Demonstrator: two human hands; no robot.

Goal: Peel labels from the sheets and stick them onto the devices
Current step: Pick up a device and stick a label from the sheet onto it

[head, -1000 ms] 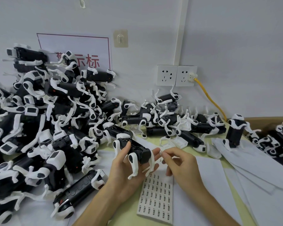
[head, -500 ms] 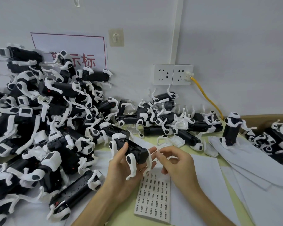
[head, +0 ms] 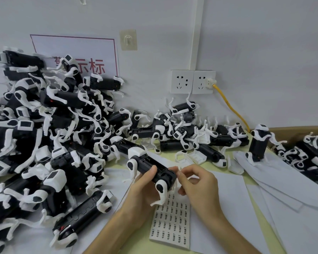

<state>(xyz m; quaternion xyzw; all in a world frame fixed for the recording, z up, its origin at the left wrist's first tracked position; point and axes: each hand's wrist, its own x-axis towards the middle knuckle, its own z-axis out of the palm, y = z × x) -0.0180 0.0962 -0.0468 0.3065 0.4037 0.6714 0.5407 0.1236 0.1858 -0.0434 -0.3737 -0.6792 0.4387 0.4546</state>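
Observation:
My left hand [head: 145, 191] grips a black device with white legs [head: 151, 168], holding it above the table with its underside turned up. My right hand [head: 196, 182] pinches a small white label [head: 180, 168] between thumb and forefinger, right at the device's near end. Below both hands lies a stack of label sheets [head: 171, 224] printed with rows of small labels.
A tall heap of the same black-and-white devices [head: 44, 136] fills the left side. More devices [head: 191, 132] lie along the wall, one stands upright [head: 258, 145], others sit in a box [head: 310, 154] at right. Blank backing sheets [head: 283, 198] spread to the right. A yellow cable [head: 231, 107] hangs from the wall socket.
My right hand has brought the pinched label closer to the device's end. My left hand keeps its grip on the device, with the thumb now lying across its top.

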